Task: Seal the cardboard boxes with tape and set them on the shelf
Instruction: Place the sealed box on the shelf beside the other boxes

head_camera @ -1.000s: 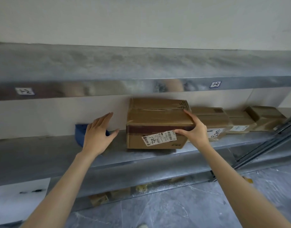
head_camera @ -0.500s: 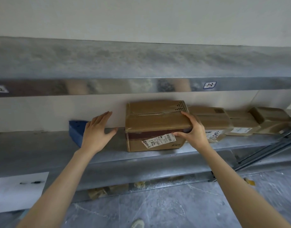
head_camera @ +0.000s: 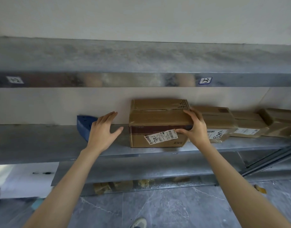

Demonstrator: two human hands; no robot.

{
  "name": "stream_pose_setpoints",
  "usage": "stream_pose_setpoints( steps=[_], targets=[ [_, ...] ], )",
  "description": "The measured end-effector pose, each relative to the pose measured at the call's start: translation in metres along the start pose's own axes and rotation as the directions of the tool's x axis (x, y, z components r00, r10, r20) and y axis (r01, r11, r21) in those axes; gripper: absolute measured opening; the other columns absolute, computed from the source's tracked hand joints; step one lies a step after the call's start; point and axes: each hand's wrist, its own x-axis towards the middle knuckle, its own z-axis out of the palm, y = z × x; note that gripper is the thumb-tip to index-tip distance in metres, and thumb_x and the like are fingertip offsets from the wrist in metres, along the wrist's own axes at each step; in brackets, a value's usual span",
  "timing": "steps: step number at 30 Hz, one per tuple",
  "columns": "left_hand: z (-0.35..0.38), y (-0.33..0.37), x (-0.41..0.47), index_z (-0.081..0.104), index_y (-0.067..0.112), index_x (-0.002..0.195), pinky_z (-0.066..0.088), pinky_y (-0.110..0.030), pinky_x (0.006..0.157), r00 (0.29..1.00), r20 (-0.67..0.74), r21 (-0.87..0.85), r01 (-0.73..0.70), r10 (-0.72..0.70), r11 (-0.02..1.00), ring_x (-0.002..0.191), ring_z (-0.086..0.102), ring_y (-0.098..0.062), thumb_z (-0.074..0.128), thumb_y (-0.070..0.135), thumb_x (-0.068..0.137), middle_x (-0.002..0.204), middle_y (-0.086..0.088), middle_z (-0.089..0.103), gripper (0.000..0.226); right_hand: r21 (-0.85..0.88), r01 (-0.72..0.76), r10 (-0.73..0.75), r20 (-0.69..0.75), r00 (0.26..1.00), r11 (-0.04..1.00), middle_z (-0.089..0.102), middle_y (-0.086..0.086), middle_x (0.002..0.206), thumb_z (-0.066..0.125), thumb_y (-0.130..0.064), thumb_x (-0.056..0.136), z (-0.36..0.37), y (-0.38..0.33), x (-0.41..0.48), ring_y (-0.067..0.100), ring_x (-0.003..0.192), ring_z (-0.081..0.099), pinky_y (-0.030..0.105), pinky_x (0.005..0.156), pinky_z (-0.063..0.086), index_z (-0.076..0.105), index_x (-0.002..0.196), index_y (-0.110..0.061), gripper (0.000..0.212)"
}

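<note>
The taped brown cardboard box, mid-frame, gripped by the right hand while the left hand is spread empty, is probably best nudged flush against its neighbours.

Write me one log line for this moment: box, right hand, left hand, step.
box: stands on shelf | right hand: grips its top right edge | left hand: open, beside box, not touching | step: placing

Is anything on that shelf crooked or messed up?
Yes, the white label on the front of the big box is stuck on crooked: it slants upward to the right instead of lining up with the box's edges. The right hand grips that box's corner beside it. The box itself sits flat on the shelf.
</note>
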Motion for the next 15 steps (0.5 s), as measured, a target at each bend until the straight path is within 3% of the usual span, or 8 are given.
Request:
stream_pose_setpoints(
  steps=[4, 7, 10, 15],
  targets=[
    [-0.002, 0.001, -0.006, 0.047, 0.019, 0.147, 0.038, -0.052, 0.106, 1.000, -0.012, -0.002, 0.005, -0.005, 1.000, 0.134, 0.046, -0.030, 0.066, 0.043, 0.092, 0.151, -0.002, 0.047, 0.063, -0.019, -0.023, 0.024, 0.025, 0.999, 1.000, 0.033, -0.002, 0.152, 0.092, -0.033, 0.060, -0.003, 0.002, 0.000, 0.020, 0.136, 0.038, 0.032, 0.106, 0.037, 0.049, 0.138, -0.030, 0.090],
    [-0.003, 0.002, -0.010, 0.047, 0.019, 0.146, 0.038, -0.053, 0.107, 1.000, -0.019, -0.001, 0.010, -0.010, 1.000, 0.134, 0.047, -0.031, 0.066, 0.042, 0.092, 0.151, -0.003, 0.047, 0.062, -0.051, -0.002, 0.005, 0.047, 0.999, 0.999, 0.033, 0.000, 0.152, 0.090, -0.034, 0.065, -0.008, 0.000, 0.001, 0.021, 0.138, 0.037, 0.037, 0.109, 0.039, 0.048, 0.139, -0.028, 0.086],
    [-0.006, 0.004, -0.015, 0.048, 0.019, 0.145, 0.038, -0.052, 0.106, 0.999, -0.046, 0.022, -0.004, 0.005, 1.000, 0.134, 0.047, -0.030, 0.066, 0.042, 0.092, 0.150, -0.003, 0.048, 0.060, -0.072, 0.008, -0.003, 0.072, 0.997, 0.997, 0.030, 0.001, 0.154, 0.081, -0.045, 0.074, -0.013, -0.008, -0.001, 0.023, 0.140, 0.034, 0.041, 0.109, 0.040, 0.042, 0.143, -0.027, 0.081],
    [-0.019, 0.008, -0.026, 0.049, 0.020, 0.144, 0.034, -0.050, 0.107, 0.991, -0.133, 0.106, -0.016, 0.031, 0.994, 0.139, 0.040, -0.027, 0.062, 0.046, 0.093, 0.153, -0.002, 0.045, 0.059, -0.216, 0.086, -0.069, 0.084, 0.994, 0.973, 0.026, -0.004, 0.157, 0.061, -0.061, 0.086, -0.019, -0.034, -0.005, 0.023, 0.142, 0.031, 0.046, 0.096, 0.049, 0.037, 0.144, -0.032, 0.069]
  ],
)
